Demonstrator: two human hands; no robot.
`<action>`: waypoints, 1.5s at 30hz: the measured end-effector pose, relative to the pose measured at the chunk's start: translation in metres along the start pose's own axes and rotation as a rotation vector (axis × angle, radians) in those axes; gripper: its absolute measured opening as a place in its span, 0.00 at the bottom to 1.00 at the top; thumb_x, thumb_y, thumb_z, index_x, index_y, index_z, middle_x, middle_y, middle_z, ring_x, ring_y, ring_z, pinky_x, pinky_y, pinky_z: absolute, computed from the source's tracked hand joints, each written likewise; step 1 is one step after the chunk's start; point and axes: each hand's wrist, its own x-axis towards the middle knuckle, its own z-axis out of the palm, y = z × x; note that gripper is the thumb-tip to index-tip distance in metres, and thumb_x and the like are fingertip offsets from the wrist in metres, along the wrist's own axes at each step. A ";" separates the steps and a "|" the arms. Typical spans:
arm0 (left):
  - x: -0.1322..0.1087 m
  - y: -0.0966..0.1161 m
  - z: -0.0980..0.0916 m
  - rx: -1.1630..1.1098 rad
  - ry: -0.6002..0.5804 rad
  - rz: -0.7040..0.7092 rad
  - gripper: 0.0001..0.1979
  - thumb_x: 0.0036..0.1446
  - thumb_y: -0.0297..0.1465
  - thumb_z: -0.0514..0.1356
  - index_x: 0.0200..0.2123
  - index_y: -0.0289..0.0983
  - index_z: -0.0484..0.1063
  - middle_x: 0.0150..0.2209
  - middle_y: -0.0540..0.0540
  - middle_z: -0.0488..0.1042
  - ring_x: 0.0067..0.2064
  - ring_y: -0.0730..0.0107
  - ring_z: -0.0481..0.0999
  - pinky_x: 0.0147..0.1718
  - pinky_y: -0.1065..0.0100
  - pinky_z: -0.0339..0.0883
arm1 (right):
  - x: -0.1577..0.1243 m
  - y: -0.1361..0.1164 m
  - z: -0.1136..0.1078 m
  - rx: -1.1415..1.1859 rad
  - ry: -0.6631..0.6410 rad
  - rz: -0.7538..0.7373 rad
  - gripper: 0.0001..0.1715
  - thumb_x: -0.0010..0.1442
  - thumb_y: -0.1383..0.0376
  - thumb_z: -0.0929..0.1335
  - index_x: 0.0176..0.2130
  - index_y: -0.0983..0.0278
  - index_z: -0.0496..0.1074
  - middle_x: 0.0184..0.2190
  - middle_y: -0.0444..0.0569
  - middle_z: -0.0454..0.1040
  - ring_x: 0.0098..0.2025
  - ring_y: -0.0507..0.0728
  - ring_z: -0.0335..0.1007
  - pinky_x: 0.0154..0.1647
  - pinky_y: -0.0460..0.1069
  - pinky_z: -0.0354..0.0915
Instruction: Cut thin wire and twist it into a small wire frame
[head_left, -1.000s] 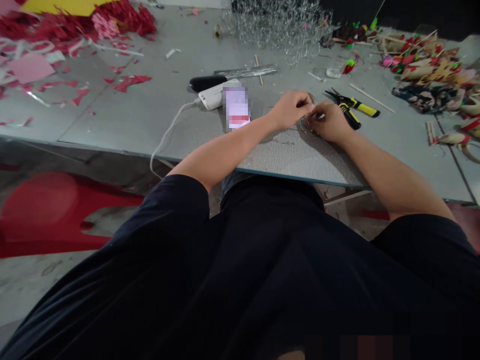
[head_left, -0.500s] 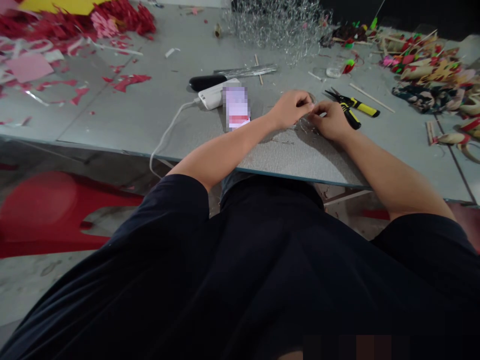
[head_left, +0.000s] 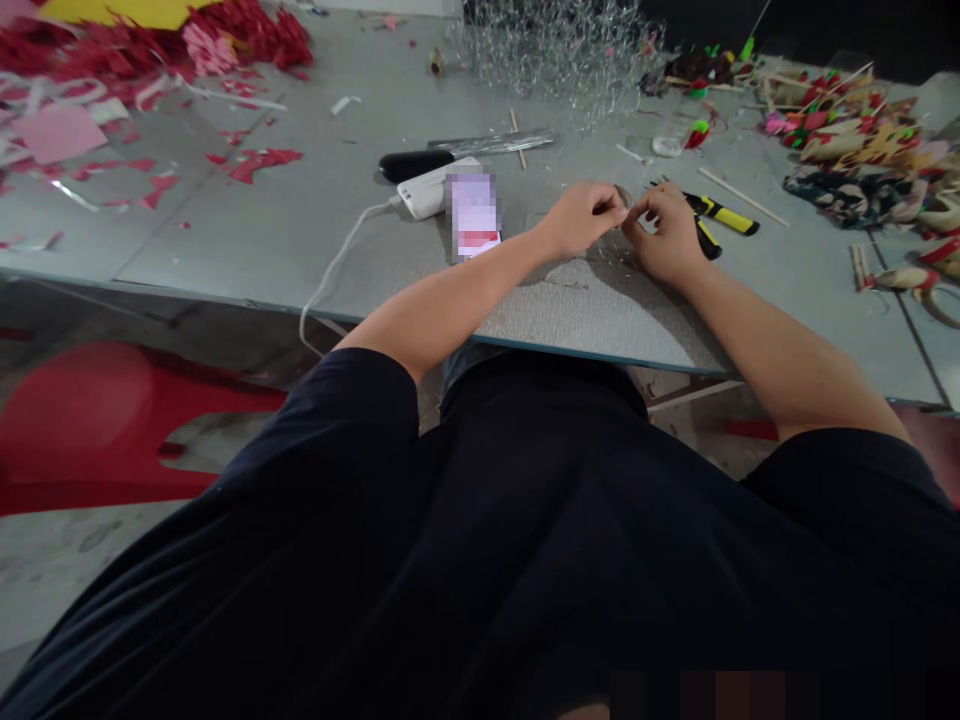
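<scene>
Over the table's near part, my left hand [head_left: 587, 217] has its thumb and fingertips pinched on a thin silvery wire, most of which is hidden or too fine to follow. Fingertip to fingertip with it, my right hand [head_left: 667, 236] is bent into a pinch at the same wire. Just beyond and partly behind the right hand lie pliers with black and yellow handles [head_left: 726, 214]. A phone [head_left: 474, 212] with a lit, blurred screen leans on a white power bank [head_left: 424, 191] left of my left hand.
A heap of tangled silver wire pieces [head_left: 559, 60] stands at the back. Behind the phone lie a black-handled tool [head_left: 415, 165] and a bundle of straight wires [head_left: 502, 142]. Red paper scraps [head_left: 259, 163] litter the left; coloured craft pieces [head_left: 847, 130] crowd the right. A white cable [head_left: 330, 262] hangs over the edge.
My right hand has turned slightly and its fingers have lifted and shifted, now covering more of the pliers. The left hand has stayed in place.
</scene>
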 end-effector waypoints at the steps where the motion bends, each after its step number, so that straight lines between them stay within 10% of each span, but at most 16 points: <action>1: 0.000 0.000 0.000 0.007 0.000 0.001 0.21 0.87 0.38 0.69 0.35 0.45 0.74 0.24 0.51 0.70 0.39 0.58 0.81 0.47 0.56 0.73 | 0.000 -0.001 0.000 0.003 -0.013 0.007 0.27 0.81 0.26 0.75 0.47 0.42 0.79 0.45 0.56 0.86 0.59 0.74 0.70 0.68 0.77 0.70; 14: 0.011 -0.019 0.001 0.120 -0.038 0.239 0.26 0.85 0.26 0.64 0.30 0.49 0.65 0.26 0.48 0.69 0.45 0.56 0.71 0.51 0.48 0.65 | -0.010 -0.019 -0.011 0.073 -0.130 0.050 0.29 0.81 0.24 0.75 0.50 0.42 0.84 0.43 0.50 0.91 0.57 0.73 0.76 0.67 0.76 0.72; 45: 0.023 -0.049 0.008 0.359 -0.139 0.349 0.14 0.78 0.38 0.66 0.35 0.44 0.79 0.38 0.40 0.82 0.44 0.49 0.83 0.54 0.49 0.71 | -0.010 -0.002 -0.009 0.016 -0.204 -0.024 0.19 0.76 0.41 0.82 0.42 0.49 0.86 0.41 0.48 0.90 0.48 0.70 0.81 0.63 0.70 0.80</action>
